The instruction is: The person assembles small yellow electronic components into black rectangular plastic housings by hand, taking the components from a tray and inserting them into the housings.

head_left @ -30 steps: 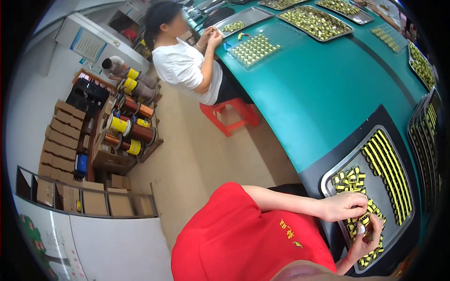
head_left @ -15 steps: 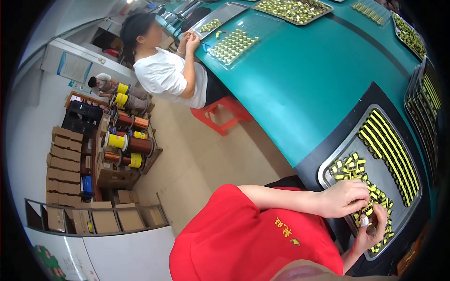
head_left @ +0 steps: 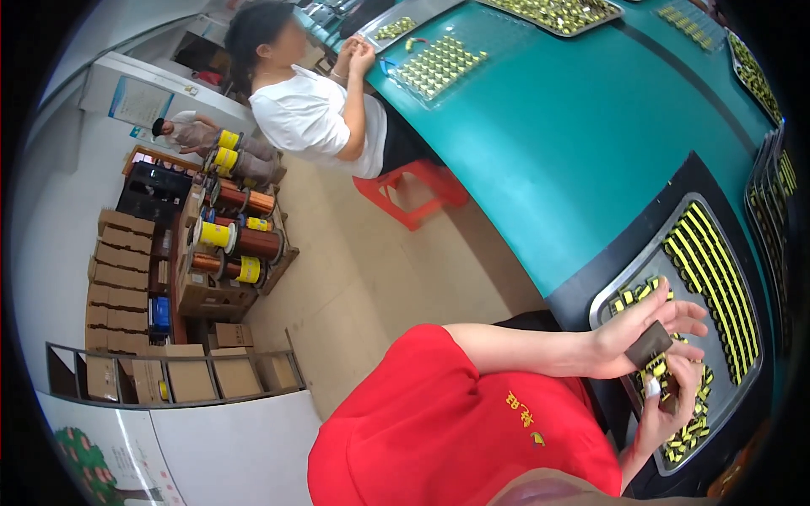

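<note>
My left hand (head_left: 631,331) is over the metal tray (head_left: 601,305), its fingers stretched out and apart. Against its palm is a flat dark rectangular piece (head_left: 648,345); whether that hand bears it or only touches it is unclear. Just below, my right hand (head_left: 672,398), a white cover on one digit, pinches small yellow-and-black coil parts (head_left: 656,366) at the dark piece's lower edge. Loose parts of the same kind (head_left: 688,434) lie heaped in the tray under and around both hands. Along the tray's far right side, several straight rows of parts (head_left: 713,291) stand side by side.
Stacked trays (head_left: 769,202) stand at the right edge of the green table (head_left: 540,169). Farther off are a filled tray (head_left: 557,13) and a clear plastic tray of parts (head_left: 439,67). A person in white (head_left: 308,118) sits on a red stool (head_left: 405,198). Wire spools (head_left: 253,243) stand at left.
My hands have come slightly apart. The left has opened from a pinch and stretched its fingers, and the dark flat piece now shows. The whole view has shifted a little.
</note>
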`<state>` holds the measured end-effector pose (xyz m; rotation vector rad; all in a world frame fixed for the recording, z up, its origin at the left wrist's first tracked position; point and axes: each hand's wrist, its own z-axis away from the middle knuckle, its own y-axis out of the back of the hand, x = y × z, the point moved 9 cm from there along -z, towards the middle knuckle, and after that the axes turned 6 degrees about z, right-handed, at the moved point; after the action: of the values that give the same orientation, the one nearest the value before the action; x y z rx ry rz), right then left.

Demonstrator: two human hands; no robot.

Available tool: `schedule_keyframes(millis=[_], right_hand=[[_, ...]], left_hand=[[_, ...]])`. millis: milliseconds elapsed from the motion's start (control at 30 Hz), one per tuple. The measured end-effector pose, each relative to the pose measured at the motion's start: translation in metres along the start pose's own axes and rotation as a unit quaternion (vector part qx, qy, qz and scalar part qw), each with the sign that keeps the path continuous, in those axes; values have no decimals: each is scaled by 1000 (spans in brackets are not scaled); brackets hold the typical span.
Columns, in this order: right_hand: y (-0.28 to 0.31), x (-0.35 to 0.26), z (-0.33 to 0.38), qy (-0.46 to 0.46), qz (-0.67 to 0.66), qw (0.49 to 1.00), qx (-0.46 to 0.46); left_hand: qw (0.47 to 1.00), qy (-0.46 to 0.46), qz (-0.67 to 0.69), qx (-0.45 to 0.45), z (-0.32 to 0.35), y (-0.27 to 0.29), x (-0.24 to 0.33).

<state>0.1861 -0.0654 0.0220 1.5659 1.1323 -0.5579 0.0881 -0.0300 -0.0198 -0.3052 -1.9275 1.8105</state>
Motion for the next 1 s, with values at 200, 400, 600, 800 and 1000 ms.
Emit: schedule_keyframes(millis=[200, 400, 600, 800, 1000], right_hand=[[-9, 7, -18, -30, 63, 997, -18], [-13, 25, -9, -130, -192, 973, 12], [-10, 21, -9, -59, -97, 994, -8], [-9, 17, -10, -26, -72, 997, -24], [-10, -22, -12, 130, 110, 985, 28]], left_hand=[[997, 5, 16, 75, 7, 6, 13], [993, 38, -82, 81, 5, 2, 4], [988, 23, -116, 97, 5, 3, 3], [988, 23, -121, 98, 7, 5, 2], [954, -33, -297, 36, 12, 1, 10]])
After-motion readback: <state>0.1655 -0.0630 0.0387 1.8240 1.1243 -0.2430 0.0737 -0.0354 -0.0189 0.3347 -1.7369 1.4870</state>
